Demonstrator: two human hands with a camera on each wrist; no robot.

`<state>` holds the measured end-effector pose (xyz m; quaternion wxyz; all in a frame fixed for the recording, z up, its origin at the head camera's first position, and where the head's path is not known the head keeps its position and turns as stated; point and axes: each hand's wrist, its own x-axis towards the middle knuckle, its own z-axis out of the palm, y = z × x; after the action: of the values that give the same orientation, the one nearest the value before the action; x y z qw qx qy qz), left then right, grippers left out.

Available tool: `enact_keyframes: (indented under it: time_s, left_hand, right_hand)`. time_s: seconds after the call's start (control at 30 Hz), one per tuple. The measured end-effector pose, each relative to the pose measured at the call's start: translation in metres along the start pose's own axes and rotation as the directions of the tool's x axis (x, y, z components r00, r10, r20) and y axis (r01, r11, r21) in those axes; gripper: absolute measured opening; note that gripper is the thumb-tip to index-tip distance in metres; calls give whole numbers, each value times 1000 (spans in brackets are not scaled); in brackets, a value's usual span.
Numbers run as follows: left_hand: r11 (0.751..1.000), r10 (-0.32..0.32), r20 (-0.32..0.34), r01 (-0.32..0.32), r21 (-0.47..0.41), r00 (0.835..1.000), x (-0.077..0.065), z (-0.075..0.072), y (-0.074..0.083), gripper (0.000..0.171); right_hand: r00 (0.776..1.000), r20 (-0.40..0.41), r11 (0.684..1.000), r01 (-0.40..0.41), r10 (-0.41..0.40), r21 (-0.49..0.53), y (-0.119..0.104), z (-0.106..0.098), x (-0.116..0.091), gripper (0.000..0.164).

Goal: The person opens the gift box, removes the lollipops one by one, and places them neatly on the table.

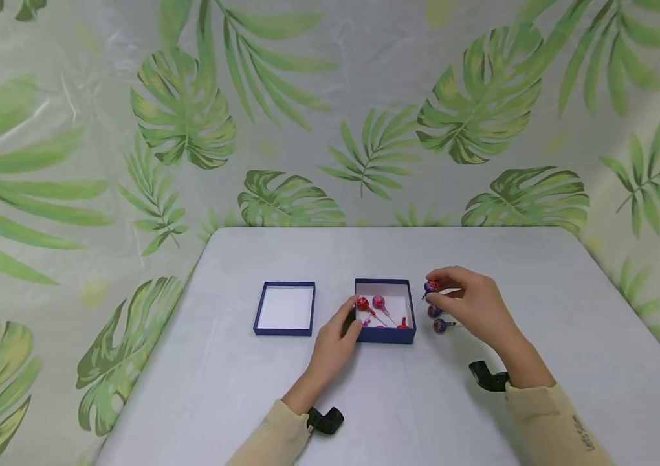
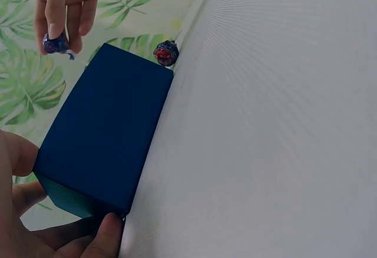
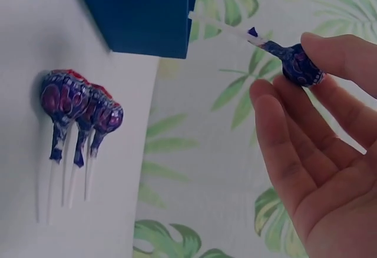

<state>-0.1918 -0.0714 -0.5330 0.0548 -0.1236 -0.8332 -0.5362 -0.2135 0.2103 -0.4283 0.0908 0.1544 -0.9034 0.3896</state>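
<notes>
A dark blue open box (image 1: 385,335) with a white inside stands near the table's middle. My left hand (image 1: 330,353) grips its left side, fingers and thumb bent about the corner. Inside lie a red lollipop (image 1: 362,303), a pink lollipop (image 1: 379,302) and others partly hidden by the front wall. Right of the box, my right hand (image 1: 481,310) pinches a purple-wrapped lollipop (image 3: 301,66) by its candy head, its white stick pointing toward the box in the right wrist view. Below that hand, more purple-wrapped lollipops (image 3: 65,96) lie side by side on the table.
A shallow blue-rimmed lid (image 1: 285,310), white inside, lies left of the box. White cloth covers the table (image 1: 202,388). A leaf-patterned sheet (image 1: 365,97) hangs behind and at both sides. Small black devices (image 1: 325,421) are strapped to both wrists.
</notes>
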Motion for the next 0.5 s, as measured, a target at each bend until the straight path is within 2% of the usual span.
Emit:
enact_keyframes:
  time_s: [0.3,0.5]
  left_hand:
    - [1000,2,-5,-2,2,1000,1,0,1,51]
    - [1000,-5,-6,5,11,1000,1,0,0,51]
  right_hand:
    - [999,8,999,42,-42,13,6,-10,-6,30]
    - [999,26,999,24,-25,34,10,-12,-10,29]
